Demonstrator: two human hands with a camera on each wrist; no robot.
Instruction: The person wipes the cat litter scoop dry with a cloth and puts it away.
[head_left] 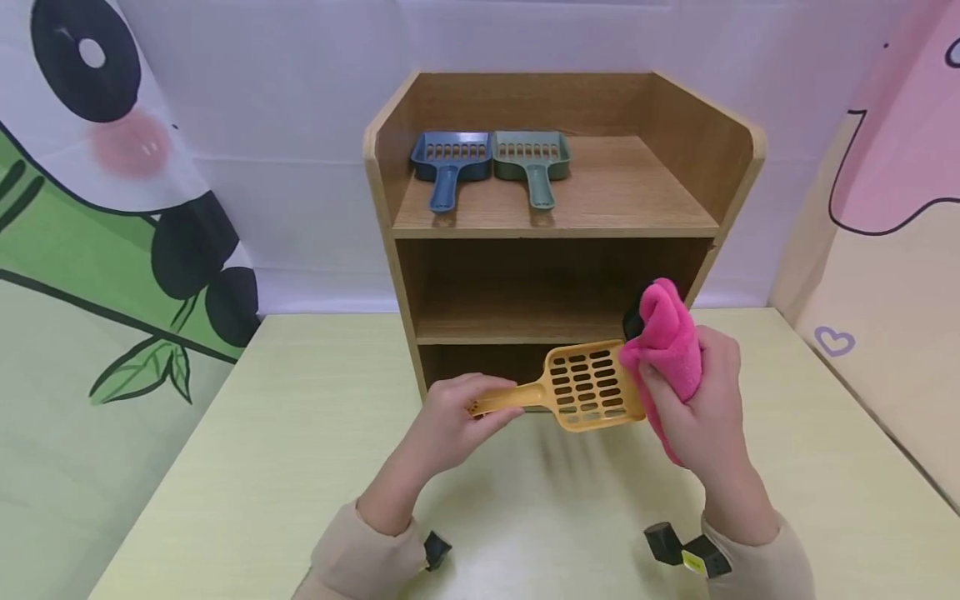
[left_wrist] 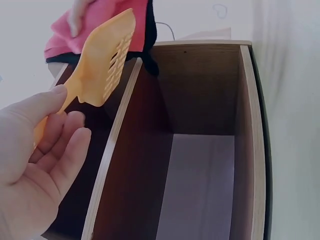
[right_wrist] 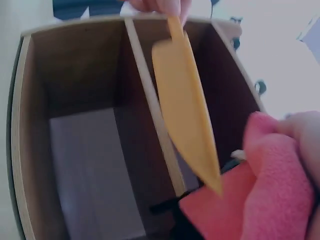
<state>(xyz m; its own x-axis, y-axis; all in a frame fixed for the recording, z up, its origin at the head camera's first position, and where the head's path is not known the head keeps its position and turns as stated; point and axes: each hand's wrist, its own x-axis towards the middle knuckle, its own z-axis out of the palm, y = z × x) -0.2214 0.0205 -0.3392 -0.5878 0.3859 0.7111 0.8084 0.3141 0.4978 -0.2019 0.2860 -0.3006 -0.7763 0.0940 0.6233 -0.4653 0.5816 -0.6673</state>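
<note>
A yellow slotted litter scoop (head_left: 592,387) is held up in front of the wooden shelf. My left hand (head_left: 457,421) pinches its handle between thumb and fingers. At the scoop's far right edge, my right hand (head_left: 708,400) grips a bunched pink cloth (head_left: 667,342) with a black side, and the cloth meets the scoop's rim. In the left wrist view the scoop (left_wrist: 107,60) tilts upward with the cloth (left_wrist: 75,35) behind it. The right wrist view has the scoop (right_wrist: 185,105) side-on, with the pink cloth (right_wrist: 280,185) at lower right.
The wooden shelf (head_left: 555,233) stands at the back of the pale table (head_left: 315,433). On its top level, at the left, a blue scoop (head_left: 450,158) and a grey-green scoop (head_left: 534,158) lie side by side, handles forward. Printed cloth hangs behind and beside the table.
</note>
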